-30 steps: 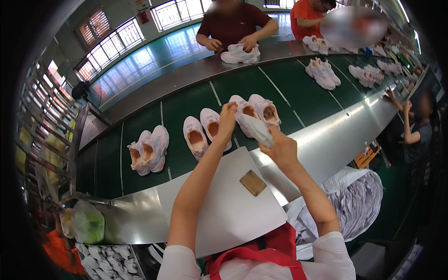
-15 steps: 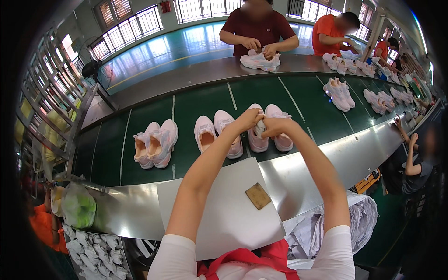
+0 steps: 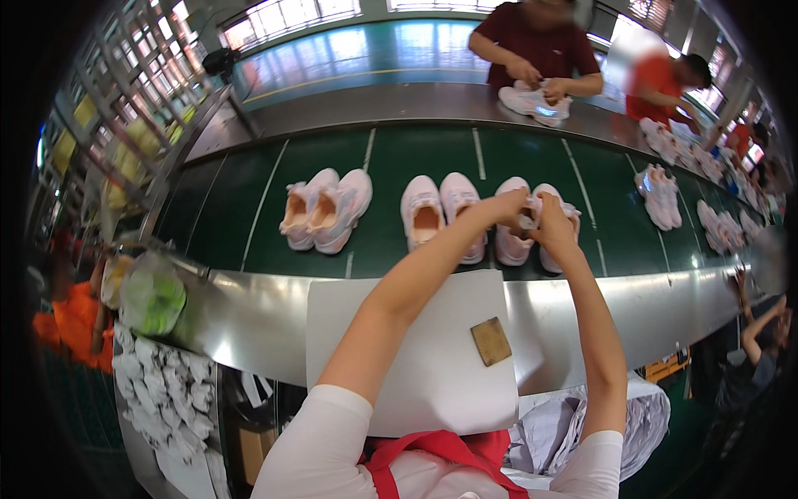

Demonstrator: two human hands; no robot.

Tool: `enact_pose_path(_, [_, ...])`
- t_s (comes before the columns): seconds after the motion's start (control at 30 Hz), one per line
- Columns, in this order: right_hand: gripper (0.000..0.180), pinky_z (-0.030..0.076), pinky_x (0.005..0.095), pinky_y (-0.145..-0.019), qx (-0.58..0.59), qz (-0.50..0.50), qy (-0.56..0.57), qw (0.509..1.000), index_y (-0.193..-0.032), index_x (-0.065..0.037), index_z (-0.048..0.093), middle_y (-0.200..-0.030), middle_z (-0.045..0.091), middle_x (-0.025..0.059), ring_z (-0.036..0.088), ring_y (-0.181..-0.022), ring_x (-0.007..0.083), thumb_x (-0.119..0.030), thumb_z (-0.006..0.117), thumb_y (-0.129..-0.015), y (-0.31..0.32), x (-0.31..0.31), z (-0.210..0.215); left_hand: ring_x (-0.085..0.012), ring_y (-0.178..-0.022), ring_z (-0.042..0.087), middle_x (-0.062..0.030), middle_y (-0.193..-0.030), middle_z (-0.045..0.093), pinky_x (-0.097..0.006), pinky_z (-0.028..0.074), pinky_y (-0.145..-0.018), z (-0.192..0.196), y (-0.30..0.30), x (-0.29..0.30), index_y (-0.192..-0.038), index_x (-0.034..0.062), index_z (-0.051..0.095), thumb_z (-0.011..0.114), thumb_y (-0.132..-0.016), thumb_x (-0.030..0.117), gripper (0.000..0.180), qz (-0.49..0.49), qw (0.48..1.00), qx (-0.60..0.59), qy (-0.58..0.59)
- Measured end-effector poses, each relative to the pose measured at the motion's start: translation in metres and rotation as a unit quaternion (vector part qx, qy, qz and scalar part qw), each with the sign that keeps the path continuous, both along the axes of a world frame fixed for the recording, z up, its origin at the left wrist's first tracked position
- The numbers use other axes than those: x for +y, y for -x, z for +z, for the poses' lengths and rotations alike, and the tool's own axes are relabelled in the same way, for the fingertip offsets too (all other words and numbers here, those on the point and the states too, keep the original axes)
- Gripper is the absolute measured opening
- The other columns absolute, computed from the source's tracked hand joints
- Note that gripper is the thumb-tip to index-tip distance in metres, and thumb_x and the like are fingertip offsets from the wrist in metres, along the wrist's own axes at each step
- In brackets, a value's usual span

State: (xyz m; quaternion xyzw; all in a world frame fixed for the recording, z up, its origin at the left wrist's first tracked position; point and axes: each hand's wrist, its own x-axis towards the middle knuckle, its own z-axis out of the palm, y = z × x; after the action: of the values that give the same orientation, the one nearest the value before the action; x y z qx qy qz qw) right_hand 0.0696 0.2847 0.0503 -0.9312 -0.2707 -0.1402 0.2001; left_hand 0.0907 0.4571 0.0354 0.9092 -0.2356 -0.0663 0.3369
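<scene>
Both my hands meet over the opening of a white-and-pink sneaker [image 3: 511, 250] on the green belt. Its mate stands just right, partly behind my right hand. My left hand [image 3: 512, 206] has its fingers bent at the shoe's collar. Close against it, my right hand [image 3: 554, 224] pinches from the other side. Between the fingertips shows a small white wad [image 3: 525, 221], which looks like crumpled paper; the fingers hide part of it. Left of my hands stands another sneaker pair [image 3: 423, 212], partly behind my left forearm, and farther left a third pair [image 3: 326, 209].
A white board [image 3: 399, 366] lies before me with a brown block [image 3: 491, 342] on it. White wads fill a bin [image 3: 162, 391] at lower left; a large bag of paper [image 3: 640, 416] sits at lower right. Across the belt, a co-worker [image 3: 544, 50] handles a sneaker [image 3: 532, 104].
The view has shifted, so the shoes and board appear farther right and higher. My hands stay together at the same sneaker, the white wad still between them.
</scene>
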Motion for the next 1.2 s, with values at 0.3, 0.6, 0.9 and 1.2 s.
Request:
enact_pose_path(0.3, [0.016,0.045,0.0473,-0.069,0.016,-0.031,-0.017,0.999,-0.096,-0.005,0.049,-0.097,0.056,0.0196,0.058,-0.083,0.0409,-0.012,0.055,-0.083,-0.031,0.016,-0.045,-0.0346,-0.090,0.058,-0.0163,-0.093,0.061,-0.042,0.047,-0.078,-0.024,0.016,-0.034,-0.097,0.0048,0.055,0.057,-0.075,0.009,0.022,0.244,0.952,-0.176,0.054])
enact_pose_path(0.6, [0.031,0.046,0.0378,-0.080,0.094,0.146,-0.059,0.983,-0.106,-0.003,0.060,-0.092,0.063,0.0137,0.060,-0.086,0.0287,-0.019,0.064,-0.080,0.085,0.060,0.030,-0.0326,-0.097,0.053,-0.0167,-0.096,0.060,-0.041,0.039,-0.087,0.032,0.203,0.180,-0.097,0.0028,0.062,0.066,-0.077,0.021,0.027,0.395,0.871,-0.277,-0.089])
enact_pose_path(0.9, [0.021,0.046,0.0435,-0.077,0.067,0.065,0.180,0.979,-0.085,-0.004,0.068,-0.087,0.064,0.0173,0.055,-0.086,0.0362,-0.022,0.062,-0.076,0.078,0.120,-0.017,-0.0273,-0.107,0.047,-0.0075,-0.108,0.058,-0.052,0.037,-0.086,-0.026,0.244,0.286,-0.094,0.0117,0.067,0.072,-0.070,0.036,0.034,0.400,0.840,-0.129,-0.344])
enact_pose_path(1.2, [0.016,0.046,0.0415,-0.075,0.034,0.095,0.088,0.991,-0.086,-0.007,0.069,-0.090,0.064,0.0124,0.052,-0.087,0.0347,-0.019,0.062,-0.079,0.122,0.185,-0.020,-0.0300,-0.108,0.050,-0.0119,-0.108,0.057,-0.057,0.027,-0.099,-0.004,0.300,0.341,-0.112,0.0037,0.053,0.067,-0.079,0.029,0.044,0.532,0.732,-0.184,-0.384])
